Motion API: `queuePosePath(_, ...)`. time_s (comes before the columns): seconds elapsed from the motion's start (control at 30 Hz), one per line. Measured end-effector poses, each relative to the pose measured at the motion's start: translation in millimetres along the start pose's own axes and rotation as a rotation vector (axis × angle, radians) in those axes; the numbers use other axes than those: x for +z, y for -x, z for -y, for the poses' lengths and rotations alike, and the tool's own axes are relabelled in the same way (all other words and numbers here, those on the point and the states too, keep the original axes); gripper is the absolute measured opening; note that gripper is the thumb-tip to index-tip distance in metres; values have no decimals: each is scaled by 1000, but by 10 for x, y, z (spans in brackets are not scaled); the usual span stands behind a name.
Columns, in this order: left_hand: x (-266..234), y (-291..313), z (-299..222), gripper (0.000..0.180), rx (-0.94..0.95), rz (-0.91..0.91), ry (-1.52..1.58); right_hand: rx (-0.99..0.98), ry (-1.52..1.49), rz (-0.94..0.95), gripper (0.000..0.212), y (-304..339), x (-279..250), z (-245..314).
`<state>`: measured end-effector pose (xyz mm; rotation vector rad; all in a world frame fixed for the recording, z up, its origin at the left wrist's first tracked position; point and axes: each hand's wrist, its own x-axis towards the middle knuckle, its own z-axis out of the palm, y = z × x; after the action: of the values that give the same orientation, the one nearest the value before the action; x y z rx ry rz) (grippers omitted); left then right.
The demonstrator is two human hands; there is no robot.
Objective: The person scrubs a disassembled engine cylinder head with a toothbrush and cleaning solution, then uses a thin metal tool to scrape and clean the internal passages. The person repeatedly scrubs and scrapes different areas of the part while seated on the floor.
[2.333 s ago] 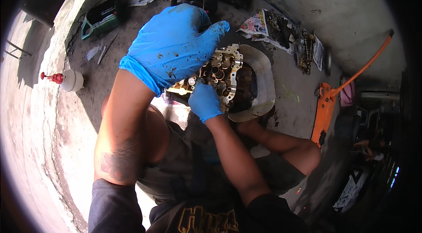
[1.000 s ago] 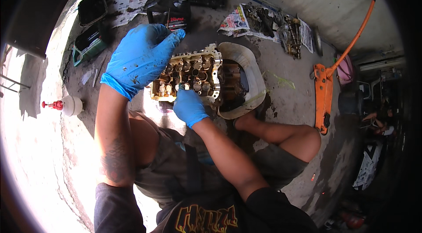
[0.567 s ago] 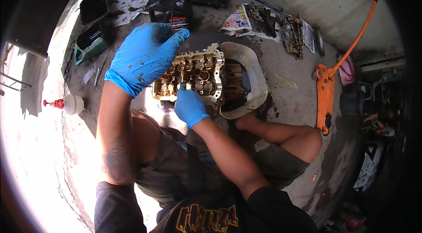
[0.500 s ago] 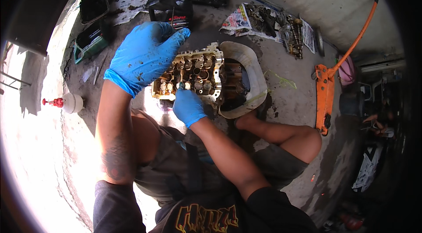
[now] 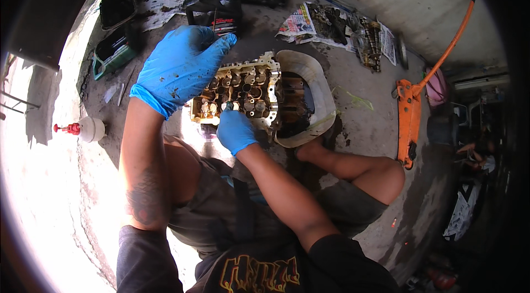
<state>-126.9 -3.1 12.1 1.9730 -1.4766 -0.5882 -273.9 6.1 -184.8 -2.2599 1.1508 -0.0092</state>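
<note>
An oily metal engine cylinder head (image 5: 268, 80) lies in front of me, its open bores and round seats facing up. My left hand (image 5: 179, 69), in a soiled blue glove, is raised over its left side. The fingers are curled and partly hidden, and a thin dark rod (image 5: 215, 19) sticks up from them. My right hand (image 5: 236, 130), also gloved in blue, reaches to the near side of the cylinder head. Its fingertips are pressed together at a near-row bore, around something small and dark that I cannot make out.
A pale cut-open basin (image 5: 326, 91) with dark oil adjoins the cylinder head on the right. Behind stand a black jug (image 5: 201, 8) and newspaper (image 5: 298, 25) with metal parts. An orange floor jack (image 5: 408, 116) is at right, a spray bottle (image 5: 91, 129) at left.
My left hand and the thin rod have shifted very slightly left. The right hand stays at the same bore, with hardly any movement.
</note>
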Motion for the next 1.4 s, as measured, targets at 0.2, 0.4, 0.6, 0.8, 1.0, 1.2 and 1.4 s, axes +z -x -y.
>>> queuePosePath(0.2,-21,-4,7,48,30,-12,-5,-64,94,7,18,109,-292,102)
queuePosePath(0.4,-74,63,69,47,17,-67,52,-167,-17,-335,21,-43,-1608,-460)
queuePosePath(0.6,-90,75,119,46,18,-74,39,410,543,137,28,-202,-2058,-1564)
queuePosePath(0.8,-45,63,86,47,23,-72,-16,382,694,538,28,-1,-941,-2490)
queuePosePath(1.0,-1,59,30,45,-10,-50,-14,421,534,430,28,96,-145,-2651)
queuePosePath(1.2,-16,27,72,44,-9,11,-40,161,383,531,24,-42,-496,-2630)
queuePosePath(1.4,-51,47,102,46,-12,-48,-17,272,195,309,26,-149,-2076,-2039)
